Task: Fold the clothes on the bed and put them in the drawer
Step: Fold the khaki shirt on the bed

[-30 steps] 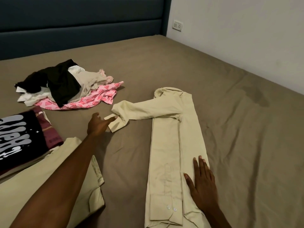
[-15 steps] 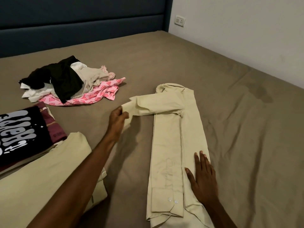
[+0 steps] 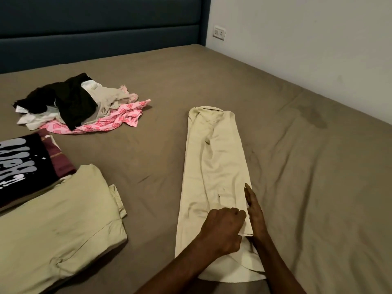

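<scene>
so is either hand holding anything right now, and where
The left hand grips the cream shirt by its sleeve cuff; the right hand lies flat beside it.

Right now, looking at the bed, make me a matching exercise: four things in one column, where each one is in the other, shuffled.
Things:
1. cream shirt
2. pink garment
3. black tee
4. socket

Places:
A. on the wall
B. bottom of the unfolded heap
C. under both hands
D. stacked at the left edge

Pairs: 1-C, 2-B, 3-D, 4-A
</scene>
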A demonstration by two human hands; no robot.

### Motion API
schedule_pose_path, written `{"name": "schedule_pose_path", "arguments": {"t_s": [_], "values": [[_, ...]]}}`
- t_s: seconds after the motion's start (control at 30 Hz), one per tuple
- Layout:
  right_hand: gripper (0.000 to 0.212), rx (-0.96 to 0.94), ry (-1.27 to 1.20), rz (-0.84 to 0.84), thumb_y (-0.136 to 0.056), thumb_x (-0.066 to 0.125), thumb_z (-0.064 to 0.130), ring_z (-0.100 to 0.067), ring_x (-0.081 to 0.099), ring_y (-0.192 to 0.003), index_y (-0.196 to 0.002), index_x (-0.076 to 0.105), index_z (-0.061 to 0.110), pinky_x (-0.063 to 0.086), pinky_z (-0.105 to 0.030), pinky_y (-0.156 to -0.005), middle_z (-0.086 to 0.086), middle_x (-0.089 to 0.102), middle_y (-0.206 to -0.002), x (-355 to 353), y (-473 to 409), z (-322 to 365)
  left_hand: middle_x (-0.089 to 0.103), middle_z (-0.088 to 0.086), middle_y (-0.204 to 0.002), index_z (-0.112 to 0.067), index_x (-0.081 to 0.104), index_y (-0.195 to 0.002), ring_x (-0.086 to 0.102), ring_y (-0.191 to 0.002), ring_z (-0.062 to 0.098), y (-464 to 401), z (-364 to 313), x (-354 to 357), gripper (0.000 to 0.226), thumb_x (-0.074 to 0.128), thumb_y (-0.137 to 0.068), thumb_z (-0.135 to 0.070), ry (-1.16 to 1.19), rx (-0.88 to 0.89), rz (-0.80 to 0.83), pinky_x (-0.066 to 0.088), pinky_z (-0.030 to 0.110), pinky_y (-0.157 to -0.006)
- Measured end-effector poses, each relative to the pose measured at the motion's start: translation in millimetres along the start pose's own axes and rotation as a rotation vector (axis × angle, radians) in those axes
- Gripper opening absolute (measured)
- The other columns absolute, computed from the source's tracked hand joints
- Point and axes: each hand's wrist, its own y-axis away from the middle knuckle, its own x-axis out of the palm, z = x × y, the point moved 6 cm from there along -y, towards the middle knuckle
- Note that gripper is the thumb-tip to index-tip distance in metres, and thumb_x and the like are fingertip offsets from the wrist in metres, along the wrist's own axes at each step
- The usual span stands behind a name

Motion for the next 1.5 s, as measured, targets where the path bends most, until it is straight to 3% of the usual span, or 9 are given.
{"name": "schedule_pose_path", "arguments": {"t_s": [0.17, 0.3, 0.43, 0.57, 0.73, 0.97, 1.1, 1.27, 1.5], "values": [[0.052, 0.132, -0.23, -0.043, -0.105, 0.051, 0.038, -0.005, 0.049, -0.14, -0.156, 0.042, 0.027, 0.029, -0.049, -0.123, 0.016, 0.056, -0.148, -12.2, 0.1, 2.9, 0.06, -0.005, -0.079, -0.02, 0.055, -0.092, 0.059, -0.064, 0.016, 15.7, -16.8, 21.8, 0.049, 0.084, -0.057, -0.038, -0.204, 0.134, 0.109, 0.029, 0.025, -0.049], [0.068, 0.011, 0.122, 0.021, -0.095, 0.069, 0.016, -0.003, 0.036, -0.148, -0.155, 0.043, 0.033, 0.03, -0.044, -0.124, 0.018, 0.044, -0.158, -3.2, 2.0, 1.7, 0.065, 0.003, -0.097, -0.015, 0.056, -0.103, 0.062, -0.085, 0.024, 29.0, -9.6, 25.0, 0.041, 0.075, -0.077, -0.041, -0.026, 0.053, 0.093, 0.044, 0.035, -0.063], [0.064, -0.188, 0.374, 0.026, -0.089, 0.05, 0.024, -0.014, 0.024, -0.156, -0.152, 0.049, 0.02, 0.024, -0.054, -0.125, 0.002, 0.03, -0.167, 1.8, -0.6, 1.4, 0.066, -0.007, -0.103, -0.025, 0.06, -0.108, 0.059, -0.093, 0.013, 42.5, 12.6, 10.2, 0.045, 0.065, -0.084, -0.063, 0.253, -0.153, -0.037, 0.046, 0.03, -0.078], [0.068, -0.231, 0.482, 0.027, -0.084, 0.037, 0.018, -0.028, 0.024, -0.155, -0.151, 0.048, 0.011, 0.023, -0.056, -0.125, -0.009, 0.028, -0.166, 5.5, -0.8, 0.1, 0.066, -0.013, -0.089, -0.031, 0.063, -0.099, 0.062, -0.08, 0.004, 50.3, 53.4, -6.0, 0.016, 0.067, -0.087, -0.039, 0.278, -0.323, -0.242, 0.048, 0.024, -0.069], [0.081, -0.169, 0.482, -0.031, -0.073, 0.049, 0.016, -0.014, 0.039, -0.139, -0.154, 0.046, 0.02, 0.034, -0.039, -0.117, 0.006, 0.045, -0.155, -2.5, -8.4, 14.6, 0.067, -0.017, -0.085, -0.033, 0.068, -0.098, 0.064, -0.072, 0.0, 46.3, 101.1, -11.6, 0.019, 0.076, -0.082, -0.026, 0.451, -0.57, -0.248, 0.054, 0.026, -0.07], [0.073, -0.295, 0.655, -0.01, -0.083, 0.046, 0.034, -0.036, 0.052, -0.131, -0.149, 0.048, 0.003, 0.027, -0.027, -0.109, -0.016, 0.053, -0.149, -3.3, -155.2, 44.3, 0.071, -0.013, -0.075, -0.025, 0.073, -0.099, 0.067, -0.067, 0.002, -4.3, 158.1, -13.5, 0.009, 0.074, -0.09, -0.025, 0.54, -0.677, -0.353, 0.057, 0.031, -0.07], [0.075, -0.321, 0.767, 0.075, -0.089, 0.037, 0.045, -0.046, 0.046, -0.134, -0.155, 0.043, 0.011, 0.032, -0.044, -0.111, -0.022, 0.043, -0.156, 12.7, -264.4, 44.2, 0.073, -0.008, -0.073, -0.021, 0.074, -0.092, 0.071, -0.067, 0.011, -60.7, 194.7, -7.9, 0.007, 0.069, -0.091, -0.026, 0.663, -0.785, -0.483, 0.061, 0.042, -0.071], [0.067, -0.359, 0.807, 0.12, -0.101, 0.029, 0.061, -0.03, 0.035, -0.147, -0.163, 0.023, 0.037, 0.028, -0.049, -0.116, 0.003, 0.024, -0.17, 34.0, -339.0, 37.2, 0.075, -0.002, -0.081, -0.013, 0.074, -0.097, 0.072, -0.076, 0.021, -129.8, 231.0, -3.1, 0.021, 0.075, -0.088, -0.032, 0.622, -0.875, -0.489, 0.057, 0.038, -0.079], [0.069, -0.373, 0.917, 0.037, -0.104, 0.026, 0.06, -0.023, 0.031, -0.149, -0.164, 0.023, 0.026, 0.028, -0.048, -0.112, 0.007, 0.026, -0.169, 43.1, -348.3, -7.9, 0.067, -0.005, -0.059, -0.019, 0.069, -0.064, 0.067, -0.064, 0.016, -167.3, 273.2, 13.1, 0.024, 0.074, -0.079, -0.037, 0.578, -0.953, -0.277, 0.051, 0.032, -0.061]]}}
